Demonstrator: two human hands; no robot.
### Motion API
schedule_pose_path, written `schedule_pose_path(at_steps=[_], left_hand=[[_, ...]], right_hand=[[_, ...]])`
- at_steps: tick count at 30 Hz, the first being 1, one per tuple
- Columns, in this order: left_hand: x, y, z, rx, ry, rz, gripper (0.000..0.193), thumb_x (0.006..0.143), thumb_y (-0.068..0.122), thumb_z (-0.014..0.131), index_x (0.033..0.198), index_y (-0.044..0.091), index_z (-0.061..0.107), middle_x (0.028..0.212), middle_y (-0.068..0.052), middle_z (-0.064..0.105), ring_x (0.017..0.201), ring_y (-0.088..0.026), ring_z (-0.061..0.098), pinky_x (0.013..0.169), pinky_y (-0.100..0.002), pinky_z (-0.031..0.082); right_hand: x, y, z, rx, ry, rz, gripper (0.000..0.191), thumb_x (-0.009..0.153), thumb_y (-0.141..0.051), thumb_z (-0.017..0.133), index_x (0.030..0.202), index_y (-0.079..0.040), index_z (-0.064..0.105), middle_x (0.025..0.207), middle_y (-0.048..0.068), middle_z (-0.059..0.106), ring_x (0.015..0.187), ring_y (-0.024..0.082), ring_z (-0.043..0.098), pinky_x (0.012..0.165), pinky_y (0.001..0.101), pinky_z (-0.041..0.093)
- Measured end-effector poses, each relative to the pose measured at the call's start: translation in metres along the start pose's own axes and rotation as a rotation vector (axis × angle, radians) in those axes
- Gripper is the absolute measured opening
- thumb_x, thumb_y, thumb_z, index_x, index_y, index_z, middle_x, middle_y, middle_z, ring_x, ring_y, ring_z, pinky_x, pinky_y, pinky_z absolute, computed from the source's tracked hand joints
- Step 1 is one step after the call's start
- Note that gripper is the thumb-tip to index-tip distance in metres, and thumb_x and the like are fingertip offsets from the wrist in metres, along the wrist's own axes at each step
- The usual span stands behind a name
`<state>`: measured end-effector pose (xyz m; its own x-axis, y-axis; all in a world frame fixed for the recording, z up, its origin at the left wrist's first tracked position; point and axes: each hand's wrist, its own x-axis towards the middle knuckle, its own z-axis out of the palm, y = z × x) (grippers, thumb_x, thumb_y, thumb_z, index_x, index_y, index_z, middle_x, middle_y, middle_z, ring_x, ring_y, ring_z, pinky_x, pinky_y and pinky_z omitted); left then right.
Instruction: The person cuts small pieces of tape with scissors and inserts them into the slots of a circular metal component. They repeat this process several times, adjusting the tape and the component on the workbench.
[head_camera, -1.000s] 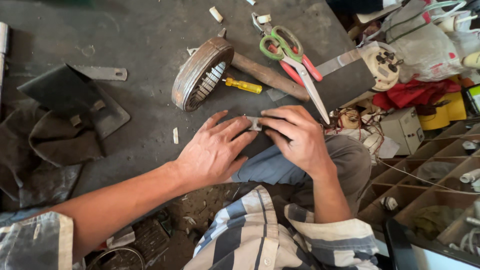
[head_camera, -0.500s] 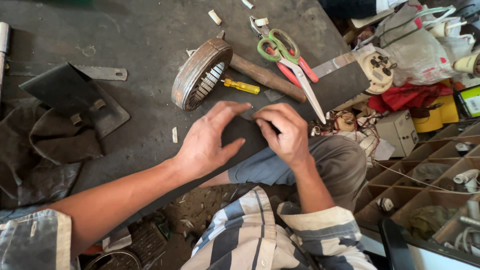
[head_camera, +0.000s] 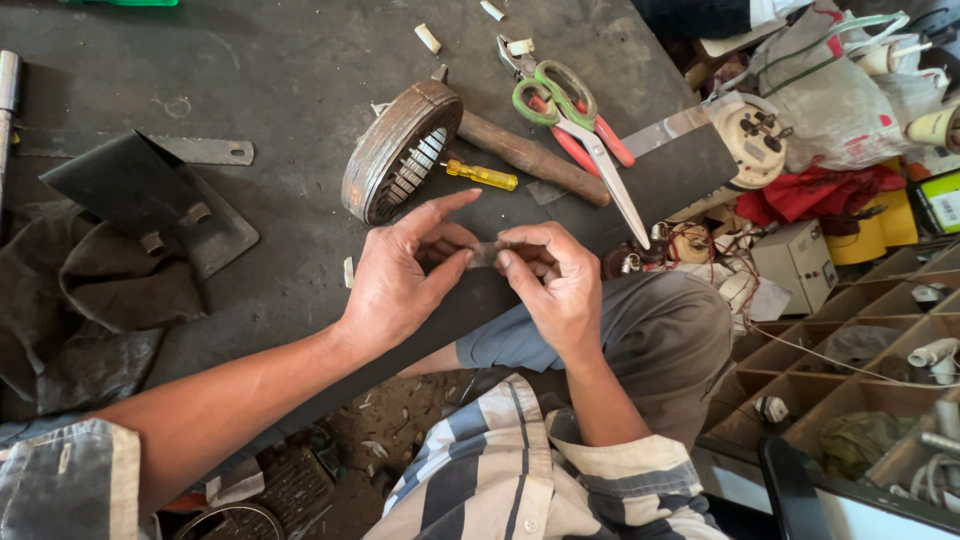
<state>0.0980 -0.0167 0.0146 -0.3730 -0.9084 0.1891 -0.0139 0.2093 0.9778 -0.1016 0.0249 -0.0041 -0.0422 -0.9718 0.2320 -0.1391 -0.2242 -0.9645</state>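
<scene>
- We see both hands over the near edge of the table (head_camera: 250, 60): the left hand (head_camera: 400, 275) has its thumb and fingers loosely curled with the index finger stretched out, and it pinches one end of a small thin grey strip (head_camera: 487, 253); the right hand (head_camera: 555, 285) is curled tighter and pinches the other end between thumb and forefinger.
- The strip sits between the two hands, just above a long black flat sheet (head_camera: 660, 185) that runs slantwise along the table edge.
- On the left of the table we find a bent dark metal bracket (head_camera: 140, 190) beside a dark rag (head_camera: 90, 300).
- Just beyond the left hand a round ribbed motor core (head_camera: 398, 150) stands on its edge.
- A wooden-handled tool (head_camera: 535, 160) lies touching the core's right side.
- Green-handled and red-handled snips (head_camera: 570, 110) lie across the sheet's far part.
- A small yellow screwdriver (head_camera: 483, 175) lies between the core and the hands.
</scene>
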Motion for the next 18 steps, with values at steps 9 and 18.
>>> schedule_pose_path(at_steps=[9,18], left_hand=[[0.001,0.006,0.000,-0.091,0.005,0.000,0.062,0.090,-0.006,0.065,0.149,0.006,0.051,0.100,-0.004,0.079,0.084,-0.004,0.070,0.078,-0.025,0.060],[0.000,0.018,-0.002,-0.029,0.044,-0.124,0.063,0.088,-0.004,0.066,0.148,0.010,0.054,0.100,-0.003,0.083,0.072,0.000,0.065,0.064,-0.022,0.055]], right_hand=[[-0.001,0.004,0.003,0.105,0.025,-0.013,0.013,0.095,0.011,0.069,0.106,0.004,0.069,0.102,0.006,0.067,0.090,0.010,0.070,0.082,0.0239,0.059],[-0.005,0.004,0.005,0.181,0.003,0.087,0.012,0.097,0.007,0.068,0.107,0.003,0.068,0.096,0.006,0.071,0.088,0.011,0.071,0.083,0.0259,0.060]])
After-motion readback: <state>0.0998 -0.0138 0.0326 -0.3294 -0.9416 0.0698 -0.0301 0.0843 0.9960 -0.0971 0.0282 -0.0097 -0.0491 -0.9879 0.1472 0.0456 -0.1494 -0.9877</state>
